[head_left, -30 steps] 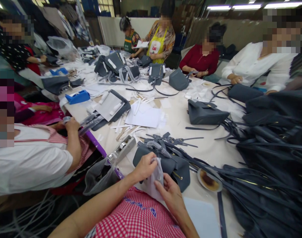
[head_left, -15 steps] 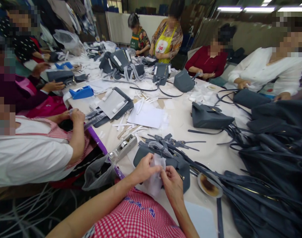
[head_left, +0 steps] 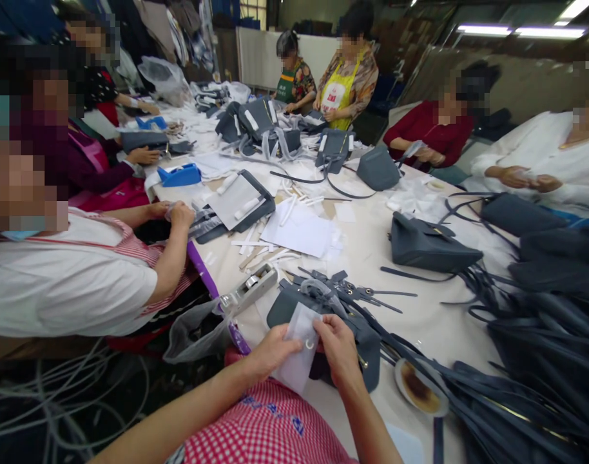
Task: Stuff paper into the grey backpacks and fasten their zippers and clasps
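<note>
At the cluttered tabletop [head_left: 359, 254], left hand [head_left: 274, 352] and right hand [head_left: 339, 347] angle inward, close together, both pinching translucent white film [head_left: 303, 327] before a gray bag [head_left: 281, 309].

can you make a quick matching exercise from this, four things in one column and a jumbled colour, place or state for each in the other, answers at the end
Things:
1. translucent plastic bag
2. round dish
3. wearer's apron
4. nearest handbag

Descriptions:
a. red-and-white checked
b. dark blue-grey
c. pinched by left hand and right hand
d. brown patch inside

Pairs: 1-c, 2-d, 3-a, 4-b
</note>
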`<action>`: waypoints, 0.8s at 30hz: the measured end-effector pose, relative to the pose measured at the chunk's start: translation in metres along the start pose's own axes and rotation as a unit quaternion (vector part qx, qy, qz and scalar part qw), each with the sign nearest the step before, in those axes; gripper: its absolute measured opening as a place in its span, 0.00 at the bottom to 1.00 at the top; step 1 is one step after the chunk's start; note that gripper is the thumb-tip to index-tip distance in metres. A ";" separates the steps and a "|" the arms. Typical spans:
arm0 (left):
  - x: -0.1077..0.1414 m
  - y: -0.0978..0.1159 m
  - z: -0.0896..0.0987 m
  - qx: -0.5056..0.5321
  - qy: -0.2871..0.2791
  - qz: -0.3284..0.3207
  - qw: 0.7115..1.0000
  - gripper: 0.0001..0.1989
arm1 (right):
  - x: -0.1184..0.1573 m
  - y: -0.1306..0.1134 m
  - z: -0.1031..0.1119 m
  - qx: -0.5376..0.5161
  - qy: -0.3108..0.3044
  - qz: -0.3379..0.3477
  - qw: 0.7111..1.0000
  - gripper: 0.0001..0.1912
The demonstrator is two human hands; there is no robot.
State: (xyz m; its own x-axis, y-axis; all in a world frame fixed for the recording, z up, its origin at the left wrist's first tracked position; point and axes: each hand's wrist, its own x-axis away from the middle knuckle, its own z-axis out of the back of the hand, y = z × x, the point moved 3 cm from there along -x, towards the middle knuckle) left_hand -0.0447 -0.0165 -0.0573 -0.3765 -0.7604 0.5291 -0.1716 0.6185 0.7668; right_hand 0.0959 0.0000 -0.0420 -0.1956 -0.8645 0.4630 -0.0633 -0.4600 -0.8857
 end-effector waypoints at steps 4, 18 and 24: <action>0.006 0.000 -0.004 0.091 -0.019 0.002 0.996 0.27 | -0.003 0.001 -0.003 -0.001 0.018 0.008 1.000 0.14; -0.006 -0.002 0.004 0.046 0.032 -0.016 0.998 0.24 | -0.012 0.005 0.000 -0.045 0.008 0.006 0.999 0.19; -0.020 -0.001 0.004 0.030 0.059 -0.020 0.998 0.23 | -0.022 0.012 0.001 -0.039 0.018 0.005 0.999 0.25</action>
State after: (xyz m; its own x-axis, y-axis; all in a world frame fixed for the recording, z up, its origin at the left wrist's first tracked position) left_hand -0.0410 -0.0015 -0.0703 -0.2588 -0.8010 0.5398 -0.2394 0.5946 0.7676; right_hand 0.1006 0.0137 -0.0626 -0.2310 -0.8602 0.4546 -0.1381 -0.4336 -0.8905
